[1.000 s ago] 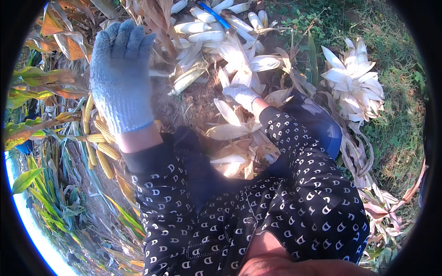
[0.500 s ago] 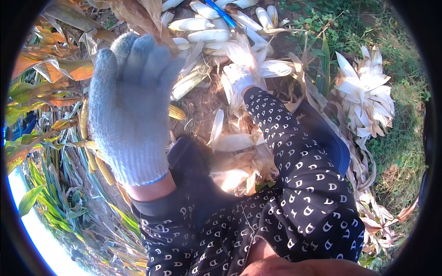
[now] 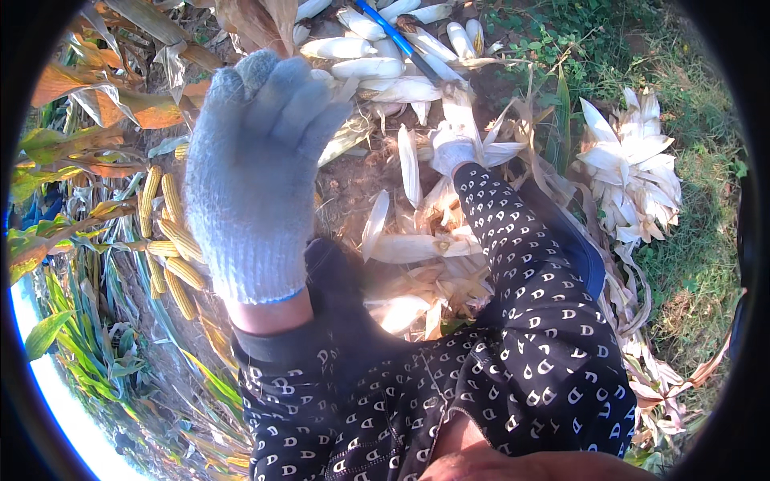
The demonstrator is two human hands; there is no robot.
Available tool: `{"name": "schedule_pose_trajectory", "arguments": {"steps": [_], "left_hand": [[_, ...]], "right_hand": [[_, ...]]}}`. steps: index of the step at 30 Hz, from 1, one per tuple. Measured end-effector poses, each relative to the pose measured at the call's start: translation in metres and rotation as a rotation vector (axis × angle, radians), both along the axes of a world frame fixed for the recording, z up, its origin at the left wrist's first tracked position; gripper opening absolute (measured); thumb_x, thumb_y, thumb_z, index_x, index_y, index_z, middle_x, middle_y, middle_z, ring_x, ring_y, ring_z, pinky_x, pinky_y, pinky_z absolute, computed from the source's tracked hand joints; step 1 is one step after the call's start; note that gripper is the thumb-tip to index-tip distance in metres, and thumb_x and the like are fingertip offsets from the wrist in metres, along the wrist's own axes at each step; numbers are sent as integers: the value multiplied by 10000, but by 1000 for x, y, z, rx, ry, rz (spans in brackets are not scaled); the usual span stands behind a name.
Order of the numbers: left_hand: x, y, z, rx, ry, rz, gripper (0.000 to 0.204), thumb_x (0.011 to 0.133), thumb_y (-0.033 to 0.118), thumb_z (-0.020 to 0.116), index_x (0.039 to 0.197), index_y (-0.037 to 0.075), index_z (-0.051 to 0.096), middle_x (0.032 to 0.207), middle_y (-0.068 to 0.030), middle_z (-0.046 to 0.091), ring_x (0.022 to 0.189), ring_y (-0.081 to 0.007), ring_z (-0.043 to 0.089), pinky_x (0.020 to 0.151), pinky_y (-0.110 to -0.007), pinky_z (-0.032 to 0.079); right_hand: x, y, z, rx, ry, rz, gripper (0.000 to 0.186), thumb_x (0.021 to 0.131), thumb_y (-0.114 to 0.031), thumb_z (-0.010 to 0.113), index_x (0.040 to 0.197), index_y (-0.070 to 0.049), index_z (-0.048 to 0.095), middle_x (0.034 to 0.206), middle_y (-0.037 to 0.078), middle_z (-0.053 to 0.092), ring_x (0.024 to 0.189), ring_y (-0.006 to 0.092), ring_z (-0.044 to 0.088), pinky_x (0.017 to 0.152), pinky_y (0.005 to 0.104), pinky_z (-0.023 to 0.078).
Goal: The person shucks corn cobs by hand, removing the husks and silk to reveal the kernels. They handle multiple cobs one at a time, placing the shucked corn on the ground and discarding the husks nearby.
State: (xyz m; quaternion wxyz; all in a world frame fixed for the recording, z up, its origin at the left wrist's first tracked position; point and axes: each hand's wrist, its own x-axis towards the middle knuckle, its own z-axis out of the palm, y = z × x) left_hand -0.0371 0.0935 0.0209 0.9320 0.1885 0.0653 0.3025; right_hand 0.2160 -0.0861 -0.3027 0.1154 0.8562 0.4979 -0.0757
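My left hand, in a pale knitted glove, is raised close at the left. Its fingers are stretched and slightly bent, and nothing shows in them. Farther off, my right hand, in a white glove, is closed on a pale dry corn husk; whether an ear is inside is hidden. One ear in its pale husk lies on the soil just left of that hand. Beyond it is a pile of ears in white husks, with a blue rod-like thing lying across it.
Bare yellow corn ears lie in a heap at the left, beside dry corn stalks and leaves. Loose husks cover the soil between my legs. A bunch of pale husks rests on grass at the right.
My right hand has shifted right and slightly nearer, the husk with it. My left hand has moved a little right, baring more of the yellow ears. The ear beside my right hand now shows.
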Motion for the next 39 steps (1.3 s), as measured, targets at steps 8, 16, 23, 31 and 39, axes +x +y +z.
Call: {"name": "schedule_pose_trajectory", "arguments": {"steps": [8, 16, 23, 31, 39], "left_hand": [[17, -20, 4, 174, 307, 206, 348, 1053, 257, 584, 1260, -21, 613, 1138, -194, 696, 990, -313, 722, 921, -443, 601], [47, -52, -7, 570, 616, 191, 380, 991, 233, 736, 1287, 6, 666, 1174, -103, 720, 1053, -173, 690, 857, -315, 561], [75, -90, -17, 633, 607, 214, 523, 962, 187, 764, 1393, -14, 546, 1273, -109, 663, 1105, -172, 646, 942, -306, 538], [60, -75, -21, 359, 478, 238, 438, 1081, 328, 569, 1351, -17, 595, 1160, -99, 687, 1029, -138, 633, 882, -316, 516], [74, -63, -34, 437, 481, 283, 403, 1118, 350, 500, 1312, 20, 625, 1144, -76, 696, 996, -168, 664, 888, -339, 537]], "right_hand": [[35, -26, 76, 959, 1629, -825, 353, 975, -222, 683, 1284, -57, 640, 1144, 96, 695, 1087, 237, 680, 947, 411, 555], [-16, -17, 252, 883, 1727, -482, 505, 990, -238, 657, 1418, 5, 542, 1284, 125, 663, 1174, 218, 649, 1065, 401, 493], [-110, -38, 340, 567, 552, -228, 670, 824, -360, 832, 1314, 16, 572, 1142, 242, 664, 1108, 376, 654, 987, 434, 522], [-102, -55, 304, 926, 1393, -54, 704, 874, -299, 835, 1427, -8, 508, 1290, 84, 620, 1197, 179, 585, 1039, 346, 483], [-103, -58, 290, 710, 1363, -242, 751, 864, -329, 825, 1463, -6, 508, 1273, 125, 674, 1148, 215, 656, 1010, 369, 524]]}}
